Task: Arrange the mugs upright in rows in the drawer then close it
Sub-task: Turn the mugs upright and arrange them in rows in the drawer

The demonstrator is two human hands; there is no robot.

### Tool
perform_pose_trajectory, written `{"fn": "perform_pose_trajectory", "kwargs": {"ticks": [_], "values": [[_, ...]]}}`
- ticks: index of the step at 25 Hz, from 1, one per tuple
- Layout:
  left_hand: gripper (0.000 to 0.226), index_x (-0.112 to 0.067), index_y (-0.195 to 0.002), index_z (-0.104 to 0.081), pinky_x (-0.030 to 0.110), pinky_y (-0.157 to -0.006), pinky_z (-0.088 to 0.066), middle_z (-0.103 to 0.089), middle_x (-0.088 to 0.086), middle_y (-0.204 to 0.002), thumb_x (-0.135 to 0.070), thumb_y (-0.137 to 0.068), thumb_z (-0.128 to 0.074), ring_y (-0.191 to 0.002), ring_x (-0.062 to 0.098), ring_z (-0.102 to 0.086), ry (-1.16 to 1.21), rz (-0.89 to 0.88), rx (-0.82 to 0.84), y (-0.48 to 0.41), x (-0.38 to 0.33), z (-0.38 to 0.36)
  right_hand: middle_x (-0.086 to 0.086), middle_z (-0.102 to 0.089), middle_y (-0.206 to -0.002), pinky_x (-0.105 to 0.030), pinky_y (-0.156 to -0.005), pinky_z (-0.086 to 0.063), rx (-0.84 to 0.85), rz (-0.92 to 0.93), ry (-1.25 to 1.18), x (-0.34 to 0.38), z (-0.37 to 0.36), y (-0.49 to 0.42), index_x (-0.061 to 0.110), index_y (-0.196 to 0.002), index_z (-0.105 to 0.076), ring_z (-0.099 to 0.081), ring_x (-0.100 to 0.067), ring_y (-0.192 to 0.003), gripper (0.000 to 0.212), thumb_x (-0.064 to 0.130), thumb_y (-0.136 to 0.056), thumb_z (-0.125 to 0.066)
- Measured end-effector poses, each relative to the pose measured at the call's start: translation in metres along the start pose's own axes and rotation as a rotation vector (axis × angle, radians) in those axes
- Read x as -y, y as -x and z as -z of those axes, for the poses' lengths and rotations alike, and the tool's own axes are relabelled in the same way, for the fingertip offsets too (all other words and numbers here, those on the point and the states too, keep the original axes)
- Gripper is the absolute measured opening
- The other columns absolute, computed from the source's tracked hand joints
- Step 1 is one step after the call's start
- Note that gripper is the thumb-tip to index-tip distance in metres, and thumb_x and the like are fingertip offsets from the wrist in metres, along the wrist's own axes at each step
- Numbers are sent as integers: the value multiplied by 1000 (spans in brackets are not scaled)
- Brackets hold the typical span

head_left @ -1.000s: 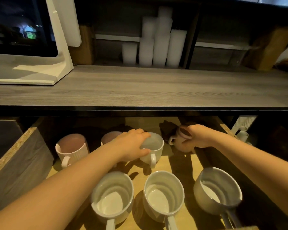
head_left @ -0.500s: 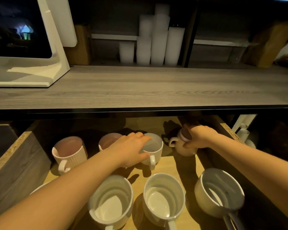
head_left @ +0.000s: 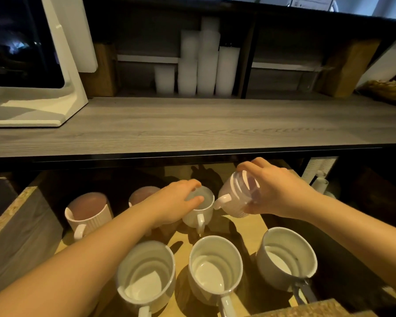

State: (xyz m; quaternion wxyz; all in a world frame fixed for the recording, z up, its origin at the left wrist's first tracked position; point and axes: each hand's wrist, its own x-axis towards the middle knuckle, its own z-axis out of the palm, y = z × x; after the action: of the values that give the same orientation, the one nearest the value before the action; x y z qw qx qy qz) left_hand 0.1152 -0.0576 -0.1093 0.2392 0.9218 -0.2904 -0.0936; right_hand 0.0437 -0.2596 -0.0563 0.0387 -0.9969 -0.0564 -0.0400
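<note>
The open wooden drawer (head_left: 18,216) below the counter holds several mugs. My left hand (head_left: 172,202) rests over the rim of a white mug (head_left: 199,213) in the back row, fingers on its top. My right hand (head_left: 274,191) grips a pink ribbed mug (head_left: 233,197), tilted and lifted at the back right, handle pointing left. Two pink mugs (head_left: 87,211) (head_left: 142,195) stand upright at the back left. In the front row stand two white mugs (head_left: 146,273) (head_left: 215,266) and a grey mug (head_left: 286,259), all upright.
A grey wooden countertop (head_left: 192,124) overhangs the back of the drawer. A white appliance (head_left: 32,65) sits on it at the left. Stacks of white cups (head_left: 201,62) stand on the shelf behind. The drawer's front edge (head_left: 306,310) is at the bottom right.
My right hand has raised and tilted the pink ribbed mug off the drawer floor. My left hand stays on the white back-row mug. The camera has tilted slightly.
</note>
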Motion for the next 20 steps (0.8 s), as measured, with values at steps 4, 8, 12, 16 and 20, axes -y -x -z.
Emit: {"fn": "perform_pose_trajectory", "kwargs": {"ticks": [4,8,12,16,20], "values": [[34,-21,-126,-51,24,-85,-47,-59,-1,-118,-34,-95,-45,-105,10,-58,570,31,-4,-1,-17,12,5,-41,-135,-27,-89,-51,-177,98,-203,-1,13,6,29,-133,-38,-48,-15,-116,77,31,-69,-81],[22,-18,-110,-61,27,-82,-54,-64,2,-110,-27,-92,-53,-102,13,-61,760,107,-125,2,-22,17,8,-41,-130,-6,-74,-41,-243,171,-330,-1,5,5,28,-130,-40,-44,-5,-109,73,31,-69,-80],[16,-16,-105,-62,31,-83,-56,-68,4,-105,-20,-89,-59,-99,15,-65,847,122,-161,4,-29,24,18,-32,-121,-4,-67,-44,-192,125,-453,-2,-1,4,37,-124,-29,-43,-3,-110,77,28,-68,-81],[17,-16,-105,-62,24,-78,-53,-70,1,-96,-18,-88,-60,-92,12,-66,723,0,-187,9,-44,26,25,-36,-120,-10,-77,-45,24,57,-740,-8,-7,2,41,-138,-17,-46,-1,-107,92,24,-71,-78],[14,-15,-101,-61,28,-79,-53,-66,-2,-88,-17,-87,-61,-88,14,-65,607,-73,-201,11,-51,25,11,-46,-127,-18,-86,-44,144,18,-824,-10,-3,-9,32,-143,-25,-47,-8,-113,76,32,-80,-68]]}}
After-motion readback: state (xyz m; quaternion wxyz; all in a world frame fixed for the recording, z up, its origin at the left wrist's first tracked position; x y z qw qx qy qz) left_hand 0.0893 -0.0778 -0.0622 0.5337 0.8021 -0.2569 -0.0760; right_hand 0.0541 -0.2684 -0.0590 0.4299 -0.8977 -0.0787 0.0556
